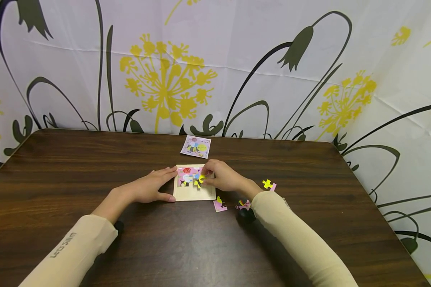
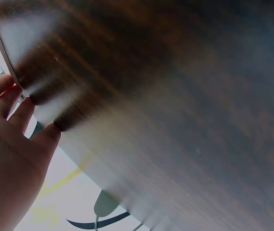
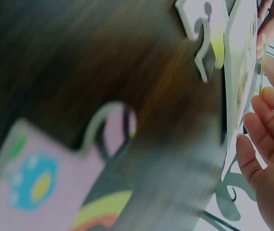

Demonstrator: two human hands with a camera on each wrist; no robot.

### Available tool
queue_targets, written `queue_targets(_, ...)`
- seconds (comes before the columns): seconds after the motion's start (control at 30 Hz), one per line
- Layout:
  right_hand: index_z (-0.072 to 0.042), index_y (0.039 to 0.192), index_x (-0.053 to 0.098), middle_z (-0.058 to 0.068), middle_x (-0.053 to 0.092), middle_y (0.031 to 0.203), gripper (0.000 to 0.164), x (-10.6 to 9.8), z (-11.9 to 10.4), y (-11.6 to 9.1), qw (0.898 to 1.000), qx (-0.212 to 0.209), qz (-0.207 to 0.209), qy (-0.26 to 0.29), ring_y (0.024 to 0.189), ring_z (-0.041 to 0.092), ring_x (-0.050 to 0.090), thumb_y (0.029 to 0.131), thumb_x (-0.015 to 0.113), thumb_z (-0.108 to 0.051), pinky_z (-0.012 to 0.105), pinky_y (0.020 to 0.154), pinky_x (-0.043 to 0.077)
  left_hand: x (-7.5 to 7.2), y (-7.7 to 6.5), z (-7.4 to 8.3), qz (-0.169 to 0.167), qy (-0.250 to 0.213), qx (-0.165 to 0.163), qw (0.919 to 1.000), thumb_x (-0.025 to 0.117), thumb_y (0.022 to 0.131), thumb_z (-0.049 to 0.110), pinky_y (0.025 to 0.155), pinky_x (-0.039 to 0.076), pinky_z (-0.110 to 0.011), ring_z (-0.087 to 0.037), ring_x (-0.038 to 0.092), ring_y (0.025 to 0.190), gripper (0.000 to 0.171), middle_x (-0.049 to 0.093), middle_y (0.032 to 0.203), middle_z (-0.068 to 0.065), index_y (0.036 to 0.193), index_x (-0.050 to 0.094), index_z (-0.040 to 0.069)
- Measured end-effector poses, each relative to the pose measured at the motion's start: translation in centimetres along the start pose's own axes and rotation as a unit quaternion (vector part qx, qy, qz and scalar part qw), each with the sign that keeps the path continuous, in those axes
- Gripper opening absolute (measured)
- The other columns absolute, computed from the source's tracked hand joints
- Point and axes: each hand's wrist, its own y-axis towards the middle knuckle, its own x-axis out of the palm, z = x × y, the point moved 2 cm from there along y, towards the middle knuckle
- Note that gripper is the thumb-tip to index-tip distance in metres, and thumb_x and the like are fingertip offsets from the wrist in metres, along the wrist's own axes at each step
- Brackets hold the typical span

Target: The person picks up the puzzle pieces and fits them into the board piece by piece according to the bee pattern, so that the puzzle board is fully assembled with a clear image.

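Note:
A small wooden puzzle board [image 1: 194, 194] lies on the table, its upper part filled with pink pieces showing a red round shape and part of a bee. My left hand [image 1: 149, 186] rests along the board's left edge, fingers extended at the upper corner and thumb at the lower one. Over the board's right side, my right hand [image 1: 225, 175] pinches a yellow-and-black puzzle piece [image 1: 199, 182] between thumb and fingers. In the right wrist view that puzzle piece [image 3: 262, 72] appears edge-on as a thin strip. Whether it touches the board is unclear.
Loose puzzle pieces lie to the right: a pink-and-yellow piece [image 1: 220, 205] by the board's corner, a striped piece [image 1: 242, 205] near the right wrist, and a yellow-and-pink piece [image 1: 269, 185] beyond the forearm. Behind the board lies a bee picture card [image 1: 196, 146]. A patterned curtain [image 1: 237, 79] borders the table.

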Motion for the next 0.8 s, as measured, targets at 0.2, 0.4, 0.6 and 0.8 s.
queue_targets(0.2,0.000,0.092,0.062,0.007,0.057,0.087,0.020,0.5,-0.4,0.5,1.000,-0.001,0.003,-0.003,0.083,0.018,0.050,0.078,0.072,-0.010,0.025,0.075,0.042,0.0,0.0,0.1,0.001,-0.001,0.004,1.0000,0.065,0.082,0.041,0.103,0.012,-0.059,-0.040,0.015,0.134,0.082,0.020,0.147,-0.022,0.140,0.028,-0.005)
queue_targets(0.4,-0.001,0.088,0.062,0.005,0.056,0.084,0.019,0.8,-0.5,0.8,0.999,-0.016,0.016,-0.025,0.080,0.017,0.049,0.077,0.074,-0.010,0.024,0.073,0.041,-0.1,-0.1,0.2,-0.001,-0.002,0.001,1.0000,0.064,0.082,0.041,0.104,0.011,-0.059,-0.040,0.015,0.134,0.082,0.019,0.147,-0.022,0.140,0.028,-0.004)
queue_targets(0.6,-0.002,0.089,0.063,0.004,0.054,0.085,0.019,1.0,-0.5,0.9,0.999,0.000,0.009,-0.034,0.082,0.017,0.048,0.077,0.074,-0.013,0.027,0.074,0.040,0.0,-0.1,0.1,0.004,0.000,0.009,1.0000,0.064,0.083,0.041,0.103,0.012,-0.060,-0.041,0.016,0.134,0.081,0.020,0.147,-0.022,0.140,0.028,-0.005)
queue_targets(0.8,-0.004,0.092,0.065,0.003,0.054,0.088,0.018,1.1,-0.5,1.0,0.999,0.018,-0.005,-0.041,0.085,0.017,0.047,0.079,0.073,-0.014,0.028,0.075,0.040,-0.1,-0.1,0.1,0.008,0.000,0.014,0.9999,0.064,0.083,0.041,0.103,0.012,-0.061,-0.041,0.016,0.133,0.081,0.020,0.147,-0.023,0.139,0.029,-0.006)
